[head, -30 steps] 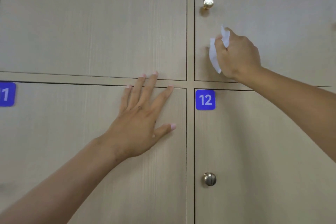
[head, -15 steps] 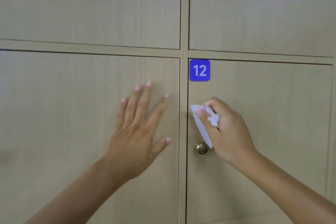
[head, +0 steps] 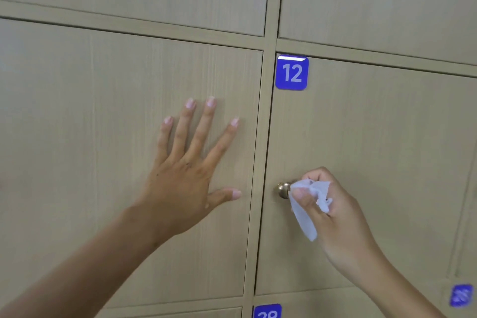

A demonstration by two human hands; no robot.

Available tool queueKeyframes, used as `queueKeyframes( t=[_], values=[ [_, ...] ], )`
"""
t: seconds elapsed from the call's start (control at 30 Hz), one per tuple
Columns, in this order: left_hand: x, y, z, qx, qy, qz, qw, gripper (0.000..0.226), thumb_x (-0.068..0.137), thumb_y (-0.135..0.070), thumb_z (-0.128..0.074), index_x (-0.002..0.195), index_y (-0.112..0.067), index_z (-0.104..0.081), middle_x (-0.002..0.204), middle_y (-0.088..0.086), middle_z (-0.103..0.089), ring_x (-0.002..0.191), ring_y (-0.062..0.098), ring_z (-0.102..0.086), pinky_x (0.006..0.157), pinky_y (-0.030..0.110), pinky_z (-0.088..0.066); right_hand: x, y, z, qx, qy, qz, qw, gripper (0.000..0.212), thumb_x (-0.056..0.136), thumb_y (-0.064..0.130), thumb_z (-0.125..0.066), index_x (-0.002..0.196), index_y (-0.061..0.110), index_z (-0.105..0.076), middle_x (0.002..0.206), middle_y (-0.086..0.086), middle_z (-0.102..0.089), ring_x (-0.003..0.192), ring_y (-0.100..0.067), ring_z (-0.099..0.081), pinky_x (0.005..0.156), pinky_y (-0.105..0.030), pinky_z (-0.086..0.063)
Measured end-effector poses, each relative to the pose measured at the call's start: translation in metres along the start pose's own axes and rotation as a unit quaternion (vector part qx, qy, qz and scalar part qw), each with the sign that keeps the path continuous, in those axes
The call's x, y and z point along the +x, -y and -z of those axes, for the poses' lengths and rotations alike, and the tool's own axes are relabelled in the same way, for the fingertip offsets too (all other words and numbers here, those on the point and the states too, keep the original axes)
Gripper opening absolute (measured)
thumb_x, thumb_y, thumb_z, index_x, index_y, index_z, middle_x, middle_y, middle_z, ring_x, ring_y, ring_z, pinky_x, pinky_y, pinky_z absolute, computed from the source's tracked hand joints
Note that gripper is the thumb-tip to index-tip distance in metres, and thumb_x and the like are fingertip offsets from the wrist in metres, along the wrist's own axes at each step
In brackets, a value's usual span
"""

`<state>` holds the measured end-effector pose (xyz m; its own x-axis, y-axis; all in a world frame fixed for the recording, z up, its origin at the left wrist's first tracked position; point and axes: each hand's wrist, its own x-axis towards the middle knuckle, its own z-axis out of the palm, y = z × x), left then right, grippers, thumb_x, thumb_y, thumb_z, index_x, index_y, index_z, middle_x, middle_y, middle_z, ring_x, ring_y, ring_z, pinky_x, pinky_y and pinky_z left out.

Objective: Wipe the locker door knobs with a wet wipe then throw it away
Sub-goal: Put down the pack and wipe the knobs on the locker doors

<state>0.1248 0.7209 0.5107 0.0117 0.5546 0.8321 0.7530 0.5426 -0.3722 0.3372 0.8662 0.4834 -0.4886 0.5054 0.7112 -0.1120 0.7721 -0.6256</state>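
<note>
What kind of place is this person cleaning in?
Probably a locker room or shared storage area. The wall is a grid of wood-look locker doors, each with a blue number plate such as 12 and a small round metal knob.

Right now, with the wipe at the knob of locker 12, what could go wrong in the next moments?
1. The wet wipe is bunched in the right hand and meets only the right side of the knob, so the left side may stay unwiped.
2. A loose tail of the wipe hangs below the fingers; it could slip out.
3. The left hand presses flat on the neighbouring door, perhaps leaving marks.
</note>
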Motion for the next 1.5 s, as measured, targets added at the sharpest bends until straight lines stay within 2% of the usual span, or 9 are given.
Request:
queueKeyframes(
  t=[0.13,0.3,0.43,0.57,0.83,0.97,1.13,1.27,1.5],
  values=[
    [0.0,0.0,-0.001,0.006,-0.007,0.001,1.0,0.103,0.085,-0.087,-0.03,0.165,-0.025,-0.007,0.171,0.018,0.005,0.157,0.043,0.006,0.124,0.064,-0.009,0.003,-0.008,-0.006,-0.018,0.032,-0.014,0.999,0.01,0.101,0.03,-0.054,0.091,0.029,-0.053,0.086,0.018,-0.061,0.08,-0.008,-0.065,0.064,-0.014,-0.043],
    [0.0,0.001,-0.002,0.009,-0.015,-0.001,1.0,0.104,0.085,-0.087,-0.032,0.165,-0.025,-0.007,0.171,0.018,0.004,0.157,0.043,0.006,0.124,0.063,-0.008,0.003,-0.009,-0.012,-0.04,0.046,-0.013,0.998,0.022,0.101,0.009,-0.051,0.108,0.03,-0.051,0.097,0.028,-0.061,0.078,-0.004,-0.065,0.065,-0.006,-0.046],
    [0.0,0.0,-0.003,0.012,-0.02,-0.003,1.0,0.104,0.085,-0.086,-0.032,0.165,-0.024,-0.005,0.171,0.018,0.005,0.157,0.043,0.006,0.124,0.062,-0.008,0.002,-0.005,-0.011,-0.033,0.045,0.004,0.998,0.018,0.101,0.018,-0.055,0.105,0.034,-0.062,0.103,0.025,-0.064,0.079,-0.005,-0.066,0.07,-0.008,-0.046],
    [0.0,0.0,-0.003,0.01,-0.02,-0.001,1.0,0.104,0.085,-0.086,-0.034,0.165,-0.024,-0.005,0.171,0.018,0.005,0.157,0.043,0.007,0.124,0.063,-0.008,0.003,0.0,-0.013,-0.031,0.027,0.0,0.999,0.015,0.091,0.048,-0.055,0.088,0.036,-0.062,0.101,0.029,-0.063,0.087,0.002,-0.061,0.068,-0.004,-0.04],
    [0.0,0.0,-0.002,0.007,-0.021,-0.002,1.0,0.104,0.086,-0.086,-0.032,0.165,-0.024,-0.005,0.171,0.019,0.006,0.157,0.043,0.007,0.124,0.064,-0.009,0.011,-0.002,-0.016,0.066,-0.021,-0.06,0.996,0.023,0.097,0.031,-0.06,0.083,0.018,-0.072,0.072,0.013,-0.066,0.069,0.006,-0.061,0.059,-0.004,-0.04],
    [0.0,0.0,-0.002,0.01,-0.023,-0.003,1.0,0.104,0.085,-0.086,-0.032,0.165,-0.024,-0.005,0.171,0.019,0.006,0.157,0.043,0.007,0.124,0.064,-0.008,0.01,-0.002,-0.012,0.074,-0.004,-0.067,0.995,0.027,0.1,0.023,-0.057,0.079,0.027,-0.072,0.069,0.017,-0.068,0.062,0.009,-0.063,0.058,-0.002,-0.04],
    [0.001,0.0,-0.002,0.01,-0.023,-0.005,1.0,0.104,0.085,-0.086,-0.031,0.165,-0.023,-0.004,0.171,0.02,0.005,0.157,0.044,0.007,0.124,0.063,-0.008,0.005,-0.005,-0.009,0.092,0.021,-0.057,0.994,0.021,0.099,0.012,-0.06,0.094,0.025,-0.076,0.092,0.004,-0.074,0.082,-0.017,-0.073,0.083,-0.023,-0.052],
    [0.0,0.0,-0.003,0.015,-0.025,-0.003,1.0,0.105,0.085,-0.086,-0.032,0.165,-0.024,-0.005,0.171,0.019,0.004,0.157,0.044,0.005,0.124,0.064,-0.009,0.006,-0.007,-0.01,0.063,0.015,-0.074,0.995,0.007,0.092,0.022,-0.069,0.092,0.029,-0.073,0.08,0.014,-0.069,0.075,-0.003,-0.064,0.066,-0.008,-0.043],
    [0.001,0.0,-0.003,0.018,-0.027,-0.002,0.999,0.105,0.084,-0.087,-0.032,0.165,-0.025,-0.006,0.171,0.019,0.004,0.157,0.043,0.005,0.124,0.063,-0.009,0.01,-0.007,-0.02,0.125,-0.033,-0.095,0.987,0.014,0.092,0.033,-0.069,0.086,0.023,-0.075,0.073,0.011,-0.07,0.072,-0.007,-0.064,0.066,-0.016,-0.046]
  ],
)
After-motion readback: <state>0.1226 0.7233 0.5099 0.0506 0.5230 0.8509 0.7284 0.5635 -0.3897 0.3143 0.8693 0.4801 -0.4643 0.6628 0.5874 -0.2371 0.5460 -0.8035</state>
